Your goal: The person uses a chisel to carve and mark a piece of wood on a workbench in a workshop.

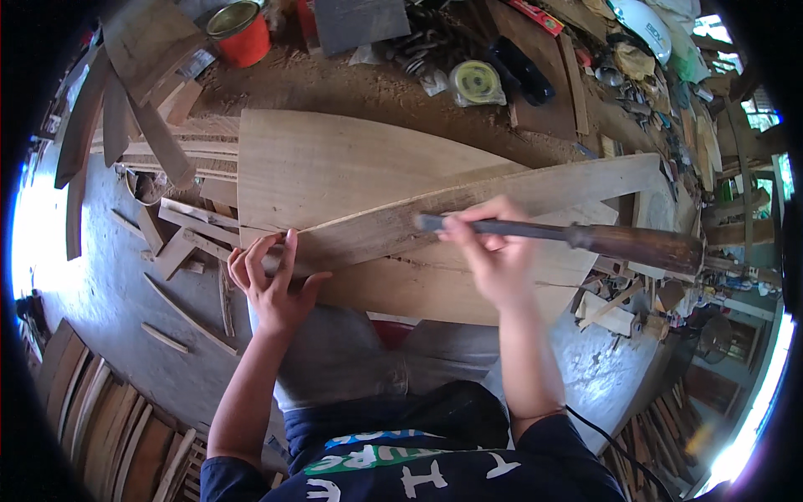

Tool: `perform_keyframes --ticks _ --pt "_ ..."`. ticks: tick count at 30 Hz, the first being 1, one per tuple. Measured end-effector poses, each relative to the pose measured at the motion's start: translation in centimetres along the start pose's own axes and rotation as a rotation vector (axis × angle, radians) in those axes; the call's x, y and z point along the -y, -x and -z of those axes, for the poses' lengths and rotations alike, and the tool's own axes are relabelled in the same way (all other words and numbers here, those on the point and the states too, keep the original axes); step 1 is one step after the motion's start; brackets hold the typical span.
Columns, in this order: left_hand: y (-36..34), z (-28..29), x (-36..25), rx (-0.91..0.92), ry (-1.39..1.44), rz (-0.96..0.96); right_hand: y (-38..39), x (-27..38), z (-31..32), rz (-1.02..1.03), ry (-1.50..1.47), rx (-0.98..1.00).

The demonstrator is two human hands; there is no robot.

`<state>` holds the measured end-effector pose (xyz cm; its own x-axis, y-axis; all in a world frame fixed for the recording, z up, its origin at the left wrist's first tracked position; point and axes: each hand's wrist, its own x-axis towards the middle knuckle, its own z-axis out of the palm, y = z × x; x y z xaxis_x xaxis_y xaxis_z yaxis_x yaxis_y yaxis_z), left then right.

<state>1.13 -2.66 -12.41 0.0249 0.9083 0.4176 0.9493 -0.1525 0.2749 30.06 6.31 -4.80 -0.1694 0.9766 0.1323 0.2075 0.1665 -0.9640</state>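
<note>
A long narrow plank [602,176] lies diagonally across a broad, flat wooden board [335,146]. My left hand [276,284] grips the plank near its left end, fingers curled over it. My right hand [493,255] is closed around a long chisel [627,244] with a dark metal blade and a brown wooden handle pointing right. The blade's tip is over the middle of the plank; whether it touches is unclear. The right hand is slightly blurred.
Beyond the board, a worktop holds a red tin [238,46], a yellow tape roll [477,84], a black object [519,71] and scattered tools. Wood offcuts [180,226] lie at left, curved boards [109,418] stand lower left, and a fan [711,335] is at right.
</note>
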Motion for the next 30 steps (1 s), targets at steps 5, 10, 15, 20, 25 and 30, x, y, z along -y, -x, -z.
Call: perform_keyframes --ticks 5,10,15,20,25,30 --pt "-0.2 0.3 -0.4 0.023 0.011 0.042 -0.9 -0.2 3.3 -0.009 0.022 -0.095" --pt "-0.2 -0.3 -0.1 0.009 0.025 0.003 -1.7 0.1 4.5 -0.011 -0.143 -0.308" --pt "-0.1 -0.4 0.0 -0.004 0.027 0.0 -1.0 -0.7 -1.1 0.026 -0.199 -0.042" --pt "-0.5 0.1 -0.2 0.015 0.037 0.025 -1.5 0.0 5.0 0.008 0.022 -0.167" --pt "-0.4 0.0 -0.3 0.0 0.02 0.007 -1.1 -1.0 1.2 -0.054 -0.211 -0.181" --pt "-0.3 -0.1 0.1 0.004 0.043 -0.003 -0.7 0.5 -3.9 0.143 0.102 0.06"
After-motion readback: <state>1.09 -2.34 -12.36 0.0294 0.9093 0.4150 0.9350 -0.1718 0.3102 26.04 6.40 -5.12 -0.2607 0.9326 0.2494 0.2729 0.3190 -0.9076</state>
